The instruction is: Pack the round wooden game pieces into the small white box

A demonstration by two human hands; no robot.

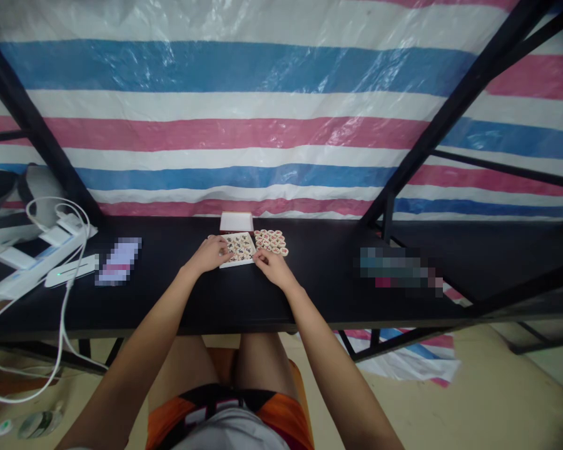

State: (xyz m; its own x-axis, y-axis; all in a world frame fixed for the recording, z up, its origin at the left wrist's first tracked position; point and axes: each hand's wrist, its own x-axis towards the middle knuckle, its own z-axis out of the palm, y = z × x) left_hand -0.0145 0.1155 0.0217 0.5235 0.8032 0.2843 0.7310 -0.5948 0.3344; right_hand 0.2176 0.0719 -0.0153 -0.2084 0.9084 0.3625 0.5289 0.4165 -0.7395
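Observation:
A small square box tray (238, 249) holding round pale game pieces with red and black marks lies on the black table (309, 287). My left hand (212, 254) rests on the tray's left edge, fingers curled over the pieces. My right hand (271, 265) sits at the tray's right lower corner, fingers pinched together near a piece; what they hold is too small to tell. A loose group of several more round pieces (271, 241) lies right of the tray. The white box lid (236, 221) stands just behind it.
A white power strip with chargers and cables (47, 250) and a white device (70, 271) occupy the table's left. Blurred items lie at left (119, 260) and right (398, 269). Black frame bars (431, 131) and a striped tarp (263, 125) rise behind.

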